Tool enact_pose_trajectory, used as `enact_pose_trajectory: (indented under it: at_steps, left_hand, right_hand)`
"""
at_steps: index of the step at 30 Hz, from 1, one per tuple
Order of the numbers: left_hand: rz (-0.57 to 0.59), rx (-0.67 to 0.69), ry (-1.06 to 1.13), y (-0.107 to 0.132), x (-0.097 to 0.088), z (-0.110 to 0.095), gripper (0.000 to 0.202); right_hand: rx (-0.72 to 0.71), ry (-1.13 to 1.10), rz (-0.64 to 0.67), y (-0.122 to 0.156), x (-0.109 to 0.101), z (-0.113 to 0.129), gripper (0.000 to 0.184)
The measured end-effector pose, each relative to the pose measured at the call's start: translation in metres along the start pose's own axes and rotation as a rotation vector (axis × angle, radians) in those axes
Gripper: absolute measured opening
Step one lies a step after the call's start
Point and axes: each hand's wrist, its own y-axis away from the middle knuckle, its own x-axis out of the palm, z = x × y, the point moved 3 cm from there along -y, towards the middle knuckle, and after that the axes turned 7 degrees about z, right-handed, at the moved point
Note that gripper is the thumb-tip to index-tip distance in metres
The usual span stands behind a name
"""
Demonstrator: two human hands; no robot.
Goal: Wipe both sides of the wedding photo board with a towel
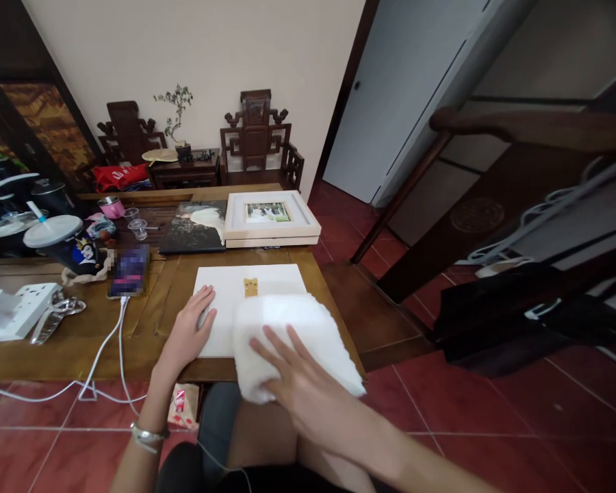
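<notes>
A white flat canvas [220,294] with a small tan cat figure [250,287] on it lies at the near edge of the wooden table [164,294]. My left hand [189,332] rests flat on the canvas's left edge, fingers stretched out. My right hand [300,387] presses with spread fingers on a white fluffy cloth [308,329] that covers the canvas's right near part and hangs over the table edge.
Behind the canvas lie a cream picture frame [270,218] and a dark painting [195,227]. To the left are a phone [129,272] on a white cable, a lidded cup [61,241], a white power strip [15,311] and small cups. Carved chairs stand at the wall.
</notes>
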Motion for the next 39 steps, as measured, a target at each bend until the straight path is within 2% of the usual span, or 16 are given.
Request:
enact_pose_trajectory:
  at_steps: [2,4,10,12,14,17,23,25,27,30,35,37,39]
  left_hand:
    - [0.006,0.005,-0.005,0.0,0.0,0.0,0.045]
    - [0.01,0.011,-0.009,0.0,0.0,0.001,0.046]
    - [0.015,0.008,0.0,0.0,0.0,0.001,0.045]
    - [0.014,0.001,0.004,0.0,0.0,0.0,0.044]
    - [0.011,-0.009,0.005,0.0,0.0,0.0,0.044]
    - [-0.002,-0.015,0.007,-0.001,0.001,0.0,0.044]
    - [-0.01,0.002,0.001,-0.001,0.001,-0.002,0.042]
    - [0.002,-0.001,-0.002,-0.001,0.001,-0.002,0.043]
    - [0.012,-0.003,-0.006,-0.001,0.001,-0.001,0.043]
    - [0.022,-0.001,-0.017,-0.001,0.001,0.0,0.045]
    - [0.018,0.006,-0.012,-0.001,0.001,0.0,0.044]
    - [0.008,0.009,-0.004,-0.001,0.001,0.001,0.043]
    - [0.004,0.019,0.0,-0.001,0.0,0.001,0.042]
  right_hand:
    - [-0.024,-0.033,0.035,0.006,-0.002,0.005,0.044]
    - [-0.019,-0.068,0.045,-0.001,-0.007,-0.002,0.05]
    - [0.162,-0.031,-0.048,-0.07,-0.021,-0.06,0.06]
    - [0.21,-0.01,-0.076,-0.088,-0.025,-0.071,0.059]
    - [0.217,-0.004,-0.087,-0.094,-0.025,-0.07,0.057]
    - [0.174,-0.004,-0.059,-0.079,-0.017,-0.05,0.054]
    - [0.013,-0.083,-0.014,-0.016,-0.002,0.003,0.051]
    - [-0.023,-0.116,0.029,-0.006,-0.006,0.01,0.05]
    - [-0.036,-0.146,0.062,-0.008,-0.012,0.006,0.052]
    - [0.021,-0.119,0.061,-0.035,-0.022,-0.014,0.056]
    - [0.146,0.112,0.035,-0.104,-0.028,-0.049,0.054]
    - [0.132,0.141,0.033,-0.118,-0.027,-0.051,0.049]
    - [0.112,0.166,0.051,-0.117,-0.023,-0.045,0.044]
